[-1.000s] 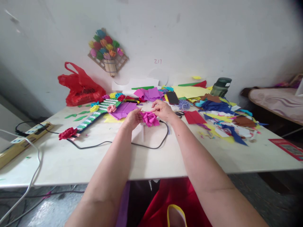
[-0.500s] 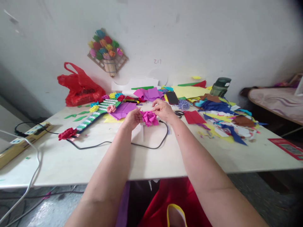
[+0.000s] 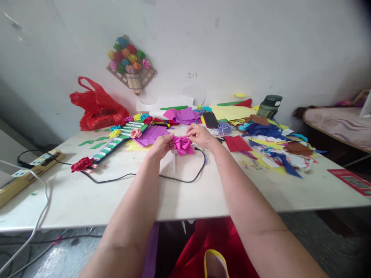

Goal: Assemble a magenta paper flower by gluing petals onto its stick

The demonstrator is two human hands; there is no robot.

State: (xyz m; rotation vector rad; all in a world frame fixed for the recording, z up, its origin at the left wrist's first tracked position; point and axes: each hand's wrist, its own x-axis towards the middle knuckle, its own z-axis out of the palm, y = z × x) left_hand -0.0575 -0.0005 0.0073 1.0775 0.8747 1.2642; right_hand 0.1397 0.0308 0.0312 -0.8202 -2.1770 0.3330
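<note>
A bright magenta paper flower [image 3: 183, 145] is held just above the table between my two hands. My left hand [image 3: 162, 146] is closed on its left edge, fingers curled. My right hand [image 3: 200, 136] pinches a petal at the upper right with thumb and forefinger. Below the flower is a white, partly hidden object [image 3: 174, 162] that looks like the tip of a glue gun. A black cable [image 3: 185, 180] loops around it. Dark scissors [image 3: 220, 139] lie beyond my right wrist.
Left of my hands lies a green-and-white striped panel [image 3: 111, 146] with paper flowers. A power strip [image 3: 34, 170] sits at the left edge, a red plastic bag [image 3: 97, 106] behind. To the right are red paper [image 3: 237, 143], heaped scraps [image 3: 272, 143], a phone [image 3: 210, 120] and a bottle [image 3: 270, 107].
My right hand has shifted very slightly at the petal, and the left hand has turned a little. The flower stays in nearly the same place.
</note>
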